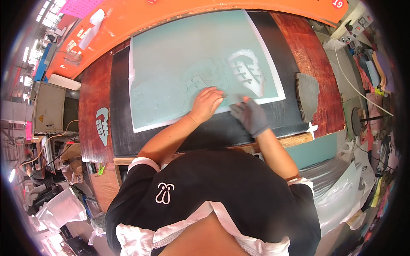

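Grey slab (307,94) on the wooden table (92,111), white cut-out shape (102,126), beige cabinet (48,109), plastic sheets (337,187)

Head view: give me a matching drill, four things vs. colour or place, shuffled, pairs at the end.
Things:
1. left hand
2. right hand
3. sheet
4. cut-out piece

Descriptions:
A. pale green, white-edged, on the black mat
B. bare, pressed on the sheet
C. white, lying apart at the table's left on brown wood
D. in a grey glove, at the sheet's lower edge

Pairs: 1-B, 2-D, 3-A, 4-C

A sheet (179,64) lies on the mat (282,113), a cutout piece (102,126) to its left.
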{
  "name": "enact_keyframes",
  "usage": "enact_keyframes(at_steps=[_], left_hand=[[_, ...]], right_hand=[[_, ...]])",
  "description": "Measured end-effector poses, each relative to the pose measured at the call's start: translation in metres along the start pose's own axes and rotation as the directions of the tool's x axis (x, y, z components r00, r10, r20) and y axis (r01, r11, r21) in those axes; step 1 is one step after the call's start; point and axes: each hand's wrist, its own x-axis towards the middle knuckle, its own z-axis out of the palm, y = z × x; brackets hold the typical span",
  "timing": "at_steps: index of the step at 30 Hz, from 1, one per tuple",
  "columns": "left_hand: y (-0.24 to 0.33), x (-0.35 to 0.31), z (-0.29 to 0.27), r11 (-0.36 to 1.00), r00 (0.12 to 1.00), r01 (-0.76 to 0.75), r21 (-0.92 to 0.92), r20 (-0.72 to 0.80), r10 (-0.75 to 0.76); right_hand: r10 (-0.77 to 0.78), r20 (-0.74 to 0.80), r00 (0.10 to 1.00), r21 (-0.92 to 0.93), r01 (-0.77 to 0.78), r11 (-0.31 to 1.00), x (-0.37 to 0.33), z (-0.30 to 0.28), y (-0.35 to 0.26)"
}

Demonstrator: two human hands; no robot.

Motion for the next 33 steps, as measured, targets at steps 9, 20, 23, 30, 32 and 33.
enact_keyframes(at_steps=[9, 20, 23, 30, 32, 33], left_hand=[[0.002, 0.01, -0.029, 0.978, 0.966, 0.174, -0.111, 0.21, -0.148], [-0.01, 0.026, -0.036, 0.689, 0.738, 0.67, -0.278, 0.345, -0.58], [-0.012, 0.037, -0.048, 0.567, 0.544, 0.816, -0.109, 0.474, -0.692], [0.01, 0.016, -0.033, 0.894, 0.894, 0.412, -0.175, 0.269, -0.36], [0.004, 0.015, -0.027, 0.805, 0.85, 0.516, -0.292, 0.288, -0.441], [0.0, 0.016, -0.025, 0.723, 0.809, 0.586, -0.366, 0.308, -0.5]], right_hand=[[0.107, -0.038, 0.994, -0.273, -0.113, 0.955, 0.028, 0.028, 0.03], [0.065, 0.017, 0.998, -0.265, -0.058, 0.962, 0.028, 0.02, 0.036], [0.056, 0.051, 0.997, -0.228, -0.043, 0.973, 0.029, 0.017, 0.038], [-0.026, 0.151, 0.988, -0.253, 0.064, 0.965, 0.031, 0.021, 0.037], [-0.031, 0.136, 0.99, -0.251, 0.065, 0.966, 0.031, 0.022, 0.037], [-0.051, 0.128, 0.99, -0.258, 0.083, 0.962, 0.031, 0.022, 0.037]])
